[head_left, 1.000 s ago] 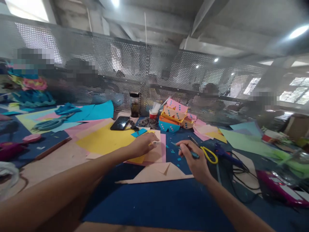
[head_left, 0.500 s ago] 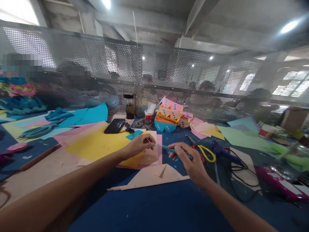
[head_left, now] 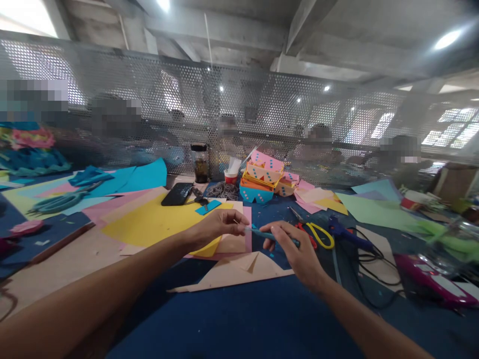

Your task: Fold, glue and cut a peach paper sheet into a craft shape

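Note:
My right hand (head_left: 294,247) is closed round a slim teal pen-like tool (head_left: 267,235), whose pale tip points left. My left hand (head_left: 224,227) is in a pinch at that tip, and a thin light sliver shows by its fingers; what it grips is too small to name. Below both hands lies a folded peach paper piece (head_left: 232,274) on the blue table. Under my left hand are stacked yellow sheets (head_left: 149,219) and pink ones. Yellow-handled scissors (head_left: 320,235) lie just right of my right hand.
A phone (head_left: 177,194), a lidded jar (head_left: 200,164), a red-and-white cup (head_left: 230,176) and decorated paper boxes (head_left: 262,174) stand at the back. To the right are a blue glue gun (head_left: 350,237) with its cord and a magenta device (head_left: 434,284). Large teal scissors (head_left: 63,199) lie left. People sit behind a perforated screen.
My left hand has shifted slightly right, with its fingers closer to my right hand along the tool. My right hand has barely moved.

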The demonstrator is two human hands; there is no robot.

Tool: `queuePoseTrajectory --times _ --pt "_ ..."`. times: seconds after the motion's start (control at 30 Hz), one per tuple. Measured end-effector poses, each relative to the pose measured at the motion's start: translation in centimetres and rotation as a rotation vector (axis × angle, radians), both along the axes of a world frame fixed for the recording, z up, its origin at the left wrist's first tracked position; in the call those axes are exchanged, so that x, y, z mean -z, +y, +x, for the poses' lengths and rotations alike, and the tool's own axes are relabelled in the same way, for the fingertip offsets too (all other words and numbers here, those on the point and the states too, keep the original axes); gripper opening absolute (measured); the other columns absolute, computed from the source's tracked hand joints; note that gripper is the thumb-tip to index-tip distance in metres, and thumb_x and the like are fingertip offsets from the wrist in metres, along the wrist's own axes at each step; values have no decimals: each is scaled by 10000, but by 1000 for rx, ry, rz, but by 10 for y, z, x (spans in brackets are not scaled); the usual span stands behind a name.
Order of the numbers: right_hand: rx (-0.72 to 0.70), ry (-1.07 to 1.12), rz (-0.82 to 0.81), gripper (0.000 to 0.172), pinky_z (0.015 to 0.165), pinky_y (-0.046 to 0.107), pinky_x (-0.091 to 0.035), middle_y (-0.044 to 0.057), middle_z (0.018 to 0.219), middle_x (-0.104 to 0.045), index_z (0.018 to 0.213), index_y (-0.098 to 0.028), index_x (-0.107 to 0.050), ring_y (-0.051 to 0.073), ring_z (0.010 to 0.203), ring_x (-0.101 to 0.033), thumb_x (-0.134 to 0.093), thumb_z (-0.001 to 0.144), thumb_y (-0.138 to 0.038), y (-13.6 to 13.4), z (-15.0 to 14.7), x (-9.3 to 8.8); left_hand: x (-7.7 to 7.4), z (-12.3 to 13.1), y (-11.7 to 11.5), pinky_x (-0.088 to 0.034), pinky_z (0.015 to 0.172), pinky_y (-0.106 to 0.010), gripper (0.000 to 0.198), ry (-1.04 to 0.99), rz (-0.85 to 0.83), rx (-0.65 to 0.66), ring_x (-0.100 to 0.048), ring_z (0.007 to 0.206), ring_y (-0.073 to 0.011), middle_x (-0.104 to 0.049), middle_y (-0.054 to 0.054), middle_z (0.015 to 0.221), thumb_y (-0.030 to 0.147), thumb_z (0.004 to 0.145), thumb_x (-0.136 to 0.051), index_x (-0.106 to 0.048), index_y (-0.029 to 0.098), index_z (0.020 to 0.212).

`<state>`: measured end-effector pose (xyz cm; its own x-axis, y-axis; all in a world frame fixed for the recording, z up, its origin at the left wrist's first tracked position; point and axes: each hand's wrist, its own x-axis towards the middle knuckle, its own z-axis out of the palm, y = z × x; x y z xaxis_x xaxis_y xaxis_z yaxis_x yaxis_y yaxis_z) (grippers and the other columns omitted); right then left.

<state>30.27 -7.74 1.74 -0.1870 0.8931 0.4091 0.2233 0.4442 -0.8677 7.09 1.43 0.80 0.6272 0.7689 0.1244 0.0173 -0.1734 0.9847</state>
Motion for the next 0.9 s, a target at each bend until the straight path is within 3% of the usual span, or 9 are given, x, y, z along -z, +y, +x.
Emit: queuePoseTrajectory --times 0.3,0.57,0.9 --pt "5 -10 -11 366 696 263 -494 36 794 -683 1051 -165 -705 150 732 -639 -473 1015 -447 0 -1 1 -1 3 -5 -500 842 -328 304 -40 -40 -1 -633 817 -151 -693 -30 892 352 762 -823 -704 163 970" --pt "-81 170 -187 409 700 283 -511 53 788 -704 998 -151 -668 154 698 -643 -445 1011 -494 8 -2 0 -2 7 -10 -499 842 -321 268 -55 -33 -27 -641 806 -147 -703 -16 838 331 760 -830 -703 170 932" --pt "-46 90 -34 326 690 270 -507 29 746 -680 960 -152 -668 144 696 -645 -474 1021 -407 0 -2 -2 -14 11 -20 -500 768 -292 333 60 16 60 -656 759 -151 -728 -53 817 467 862 -718 -720 147 952"
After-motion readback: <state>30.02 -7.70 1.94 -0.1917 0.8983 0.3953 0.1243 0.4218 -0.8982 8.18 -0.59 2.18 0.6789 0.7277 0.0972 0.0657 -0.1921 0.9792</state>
